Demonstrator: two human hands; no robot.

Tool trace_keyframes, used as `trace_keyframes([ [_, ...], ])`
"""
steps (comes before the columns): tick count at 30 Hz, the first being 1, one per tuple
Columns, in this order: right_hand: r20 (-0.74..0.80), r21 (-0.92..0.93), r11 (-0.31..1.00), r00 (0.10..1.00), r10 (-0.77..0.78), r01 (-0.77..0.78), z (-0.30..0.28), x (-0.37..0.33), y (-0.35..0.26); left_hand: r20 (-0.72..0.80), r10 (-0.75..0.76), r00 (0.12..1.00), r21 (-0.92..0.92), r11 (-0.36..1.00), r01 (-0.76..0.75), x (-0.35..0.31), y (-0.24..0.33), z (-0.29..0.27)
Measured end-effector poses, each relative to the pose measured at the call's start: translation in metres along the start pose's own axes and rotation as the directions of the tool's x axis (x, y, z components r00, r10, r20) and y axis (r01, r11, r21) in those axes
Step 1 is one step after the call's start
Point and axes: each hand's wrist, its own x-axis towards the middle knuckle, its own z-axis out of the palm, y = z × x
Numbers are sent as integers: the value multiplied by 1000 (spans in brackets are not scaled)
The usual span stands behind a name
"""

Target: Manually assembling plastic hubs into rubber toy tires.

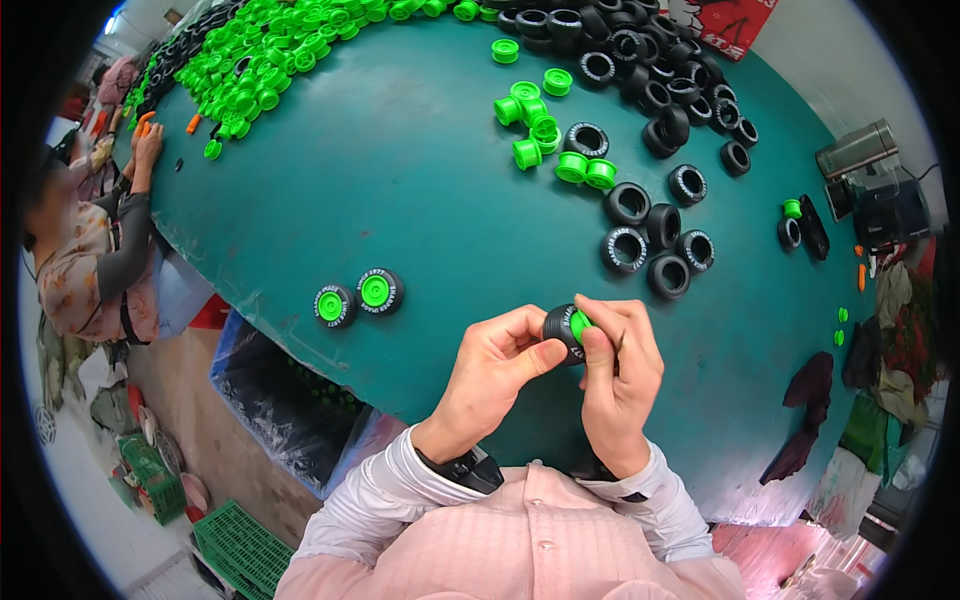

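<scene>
Near the front of the green table, my left hand (492, 368) is closed around a black toy tyre (555, 326) with white lettering on its wall. My right hand (622, 372) pinches a bright green wheel rim (579, 325) that sits at the tyre's opening, partly hidden by my thumb. How deep the rim lies in the tyre I cannot tell. To the left, two wheels with green rims inside black tyres, one wheel (334, 306) touching the other wheel (376, 291), lie flat. Beyond my hands are several loose tyres (624, 249) and green rims (572, 167).
Heaps of green rims (265, 70) and black tyres (650, 55) cover the table's far side. Another person (110, 230) works at the left edge. A plastic-lined bin (280, 400) stands below the table at left. A steel flask (857, 150) and a dark cloth (805, 410) are at right.
</scene>
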Motion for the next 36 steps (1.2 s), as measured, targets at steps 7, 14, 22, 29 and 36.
trace_keyframes([
  [7, -54, 256, 930, 957, 287, -264, 7, -3, 15, -86, 18, 996, 35, 999, -15, 3, -25, 3],
  [14, -4, 86, 981, 985, 175, -174, -8, 5, 8, -53, 110, 993, 118, 988, -103, 7, -13, 9],
  [22, 249, -235, 971, 964, 90, -30, -31, 18, 0, 33, -16, 999, 5, 1000, 16, 5, -4, -4],
  [29, 231, -469, 853, 964, -131, 228, -29, 12, -3, 45, -89, 995, 99, 991, 84, 8, 8, -5],
  [36, 240, -510, 749, 906, -348, 423, -19, 11, 0, 41, -84, 996, 179, 981, 75, 11, 16, -6],
])
